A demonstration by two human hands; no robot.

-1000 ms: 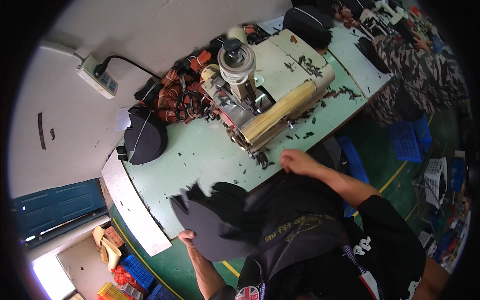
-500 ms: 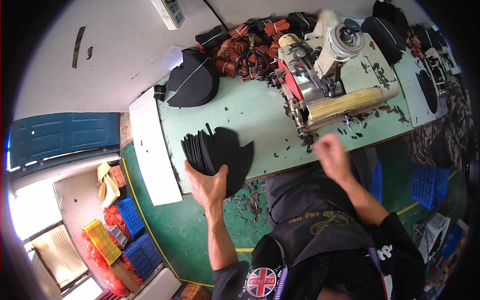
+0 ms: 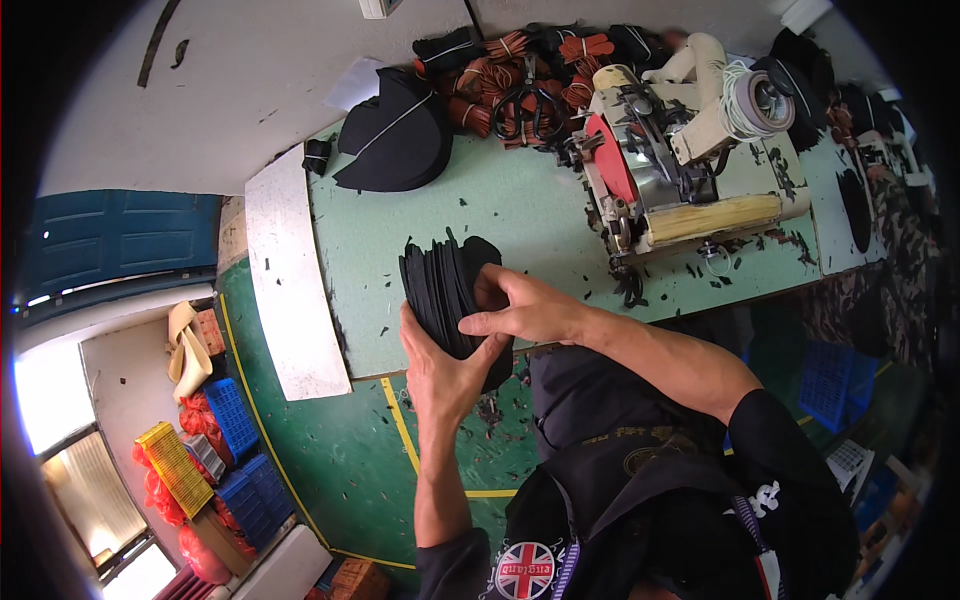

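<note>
A thick stack of flat black cut pieces (image 3: 445,290) stands on edge at the near rim of the green worktable (image 3: 520,215). My left hand (image 3: 440,370) cups the stack from below and behind. My right hand (image 3: 520,308) lies on the stack's right face, fingers hooked over the top edges of the pieces. Both hands hold the stack together between them.
A cream sewing machine (image 3: 690,150) with a thread spool stands at the table's right. Another pile of black pieces (image 3: 395,135), scissors (image 3: 530,105) and brown straps (image 3: 490,85) lie at the back. A white board (image 3: 290,270) edges the table's left. Coloured crates (image 3: 215,450) sit on the floor.
The view has swung so the table sits higher. My right hand came left from the table edge onto the black stack, which my left hand alone held before.
</note>
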